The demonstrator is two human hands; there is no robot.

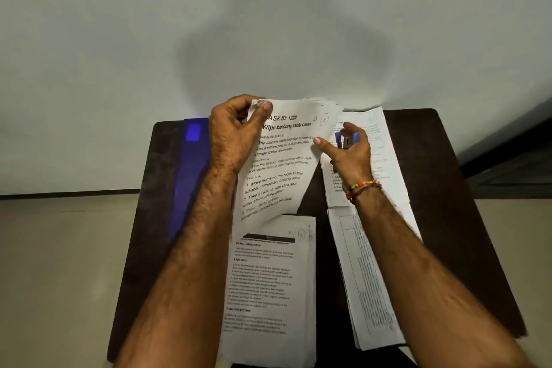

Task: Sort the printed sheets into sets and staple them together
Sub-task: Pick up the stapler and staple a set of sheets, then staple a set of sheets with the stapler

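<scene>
1. A person's left hand (pixel 236 131) is pinching the top left corner of a set of printed sheets (pixel 277 164) between thumb and curled fingers (pixel 263 106), lifting it above the dark table (pixel 448 176); the top page is headed "Wipe balcony table clean" (a handwritten mark is sitting in its upper right corner).
2. The right hand (pixel 349 152) is gripping a blue stapler (pixel 346 140), its fingers curled round the tool and its thumb reaching out to touch the right edge of the lifted set.
3. A beaded bracelet (pixel 363 188) is circling the right wrist.
4. A second pile of printed pages (pixel 268 278) is lying flat on the table below the lifted set, near the front edge.
5. A third pile of sheets (pixel 373 263) is lying along the right side of the table, partly under the right forearm, its top pages fanning out slightly.
6. A blue folder (pixel 191 158) is resting on the left side of the table, partly hidden by the left forearm.
</scene>
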